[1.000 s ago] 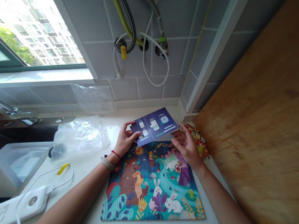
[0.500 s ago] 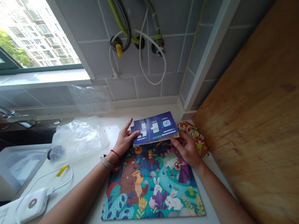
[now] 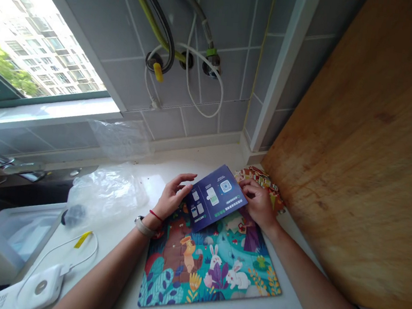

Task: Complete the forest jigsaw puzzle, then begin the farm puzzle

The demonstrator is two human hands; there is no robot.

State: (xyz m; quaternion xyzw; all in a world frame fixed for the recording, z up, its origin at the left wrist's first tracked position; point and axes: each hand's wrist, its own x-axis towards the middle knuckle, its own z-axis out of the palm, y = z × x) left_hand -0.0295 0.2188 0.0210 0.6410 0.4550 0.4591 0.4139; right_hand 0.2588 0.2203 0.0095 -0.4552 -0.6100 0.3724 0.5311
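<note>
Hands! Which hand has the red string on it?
The left hand wears the thin red string, beside a white wristband; the right hand has a bare wrist.

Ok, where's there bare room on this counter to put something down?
There's bare white counter behind the dark blue booklet, along the tiled wall, and right of the jigsaw puzzle, below the right forearm. It's crowded at the right hand, where the booklet, a patterned packet and the wooden board meet.
</note>
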